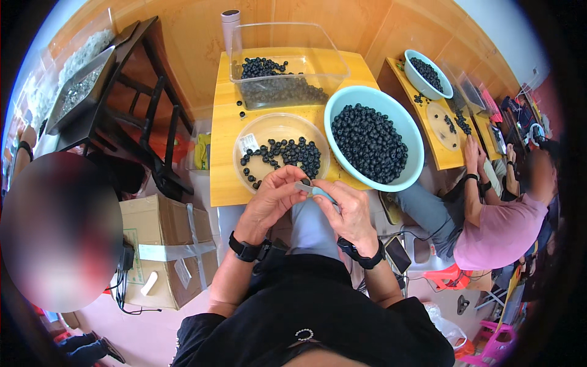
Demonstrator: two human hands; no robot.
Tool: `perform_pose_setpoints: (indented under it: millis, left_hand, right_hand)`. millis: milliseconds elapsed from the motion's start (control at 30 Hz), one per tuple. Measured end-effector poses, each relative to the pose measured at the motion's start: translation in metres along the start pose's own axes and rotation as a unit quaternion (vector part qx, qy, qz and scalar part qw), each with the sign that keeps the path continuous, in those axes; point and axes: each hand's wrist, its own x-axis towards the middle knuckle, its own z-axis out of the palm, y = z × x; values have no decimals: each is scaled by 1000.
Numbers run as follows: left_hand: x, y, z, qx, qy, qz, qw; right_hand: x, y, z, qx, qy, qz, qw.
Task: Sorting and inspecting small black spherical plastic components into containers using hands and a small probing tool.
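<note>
My left hand (pixel 270 200) pinches a small black round piece (pixel 306 181) between its fingertips, just past the near edge of the yellow table. Closed around the light-blue handle of a small knife (pixel 322 194), my right hand (pixel 350 213) holds its short blade up against that piece. Beyond my hands, a shallow clear round tray (pixel 249 131) carries scattered black round pieces (pixel 293 151). To its right stands a light-blue basin (pixel 417 137) heaped with similar pieces. A clear plastic box (pixel 336 67) behind the tray is partly filled with more of them.
A pale pink flask (pixel 230 27) stands behind the yellow table (pixel 223 147). At left are a taped cardboard box (pixel 147 214), a dark stool (pixel 147 122) and a person. Another person in a pink shirt (pixel 498 232) works at a second table (pixel 443 156) on the right.
</note>
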Motion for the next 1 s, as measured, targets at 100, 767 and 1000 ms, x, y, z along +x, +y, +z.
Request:
perform_pose_setpoints:
  millis: [100,767,1000]
  left_hand:
    - [0,0,2,-16,-6,-4,1000]
    - [-10,8,13,-29,-75,-35,996]
    - [-9,9,7,-41,0,-37,998]
  right_hand:
    - [2,-3,-2,-9,-4,2,1000]
    - [4,31,5,-49,68,26,996]
    - [3,22,-5,54,34,131,989]
